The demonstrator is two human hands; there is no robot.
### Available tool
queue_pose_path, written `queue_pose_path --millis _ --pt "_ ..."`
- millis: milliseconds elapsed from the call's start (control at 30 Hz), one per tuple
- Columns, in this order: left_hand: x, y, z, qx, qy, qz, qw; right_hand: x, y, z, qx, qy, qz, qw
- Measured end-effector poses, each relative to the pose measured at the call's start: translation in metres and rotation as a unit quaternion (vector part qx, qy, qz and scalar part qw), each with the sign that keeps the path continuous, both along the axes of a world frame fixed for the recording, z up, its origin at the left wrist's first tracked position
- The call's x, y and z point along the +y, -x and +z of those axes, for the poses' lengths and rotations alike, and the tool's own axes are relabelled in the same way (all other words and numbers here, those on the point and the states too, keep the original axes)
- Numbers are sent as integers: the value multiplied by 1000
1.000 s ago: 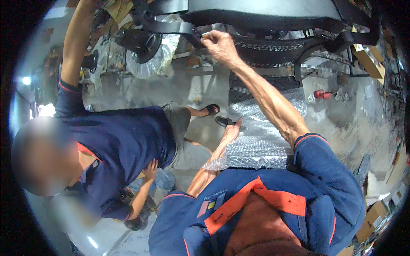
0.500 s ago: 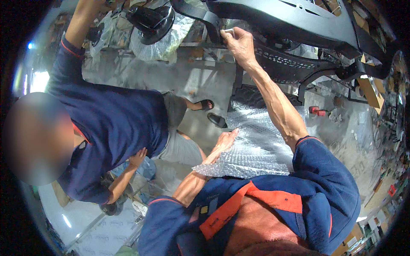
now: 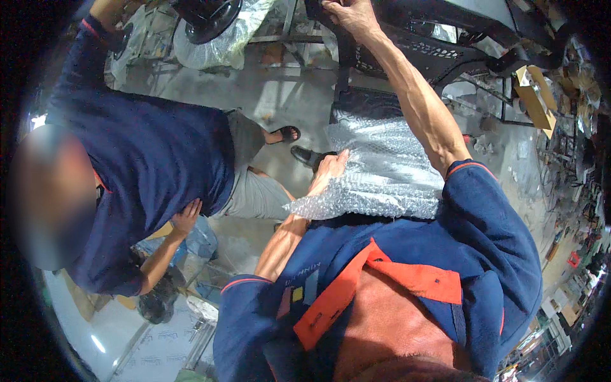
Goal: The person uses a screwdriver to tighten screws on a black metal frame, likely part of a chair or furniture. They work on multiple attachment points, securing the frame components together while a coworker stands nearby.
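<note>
A sheet of clear bubble wrap (image 3: 388,184) spreads in front of my chest. My left hand (image 3: 330,170) is closed on its left side, with part of the sheet lying over the wrist. My right arm reaches far forward, and my right hand (image 3: 353,18) is pinched at the edge of a large black moulded part (image 3: 439,16) near the top of the view. Whatever small thing lies between those fingertips cannot be made out. Below that part runs a black panel with cut-out holes (image 3: 420,54).
A co-worker in a dark blue shirt (image 3: 153,159) stands close on the left, one arm raised. Black round parts (image 3: 207,19) and plastic wrapping (image 3: 216,51) are at the far left. An open cardboard box (image 3: 536,99) sits at the right, and metal framing (image 3: 477,89) crosses behind.
The whole view has tilted, so the black part and my right hand sit higher in the picture. Both hands keep nearly the same places on the wrap and the black part.
</note>
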State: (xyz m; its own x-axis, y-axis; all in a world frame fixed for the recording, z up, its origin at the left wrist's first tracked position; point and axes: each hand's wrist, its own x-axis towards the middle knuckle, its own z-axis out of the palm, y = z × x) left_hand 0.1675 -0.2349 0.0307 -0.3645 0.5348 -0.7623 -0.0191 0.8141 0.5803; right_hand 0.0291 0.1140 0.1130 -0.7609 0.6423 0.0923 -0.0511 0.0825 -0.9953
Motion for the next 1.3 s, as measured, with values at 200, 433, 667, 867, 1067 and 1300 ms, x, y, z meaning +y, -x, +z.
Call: queue_pose_path --millis 200,433,667,867,1067,1300 --pt "0 2 -20 111 -57 -108 986 -21 -15 13 58 22 -62 996" --pt "13 19 -53 120 -21 -150 981 -24 -8 10 79 105 -101 986" --pt "50 71 -15 141 65 -248 956 -26 -6 3 96 102 -145 979" --pt "167 225 50 -8 -465 188 865 -25 -9 7 82 91 -154 981" --pt "240 244 67 -246 -495 237 799 -22 -9 9 51 79 -169 981" --pt "240 254 53 -217 -575 181 768 -23 -11 14 43 15 -157 987"
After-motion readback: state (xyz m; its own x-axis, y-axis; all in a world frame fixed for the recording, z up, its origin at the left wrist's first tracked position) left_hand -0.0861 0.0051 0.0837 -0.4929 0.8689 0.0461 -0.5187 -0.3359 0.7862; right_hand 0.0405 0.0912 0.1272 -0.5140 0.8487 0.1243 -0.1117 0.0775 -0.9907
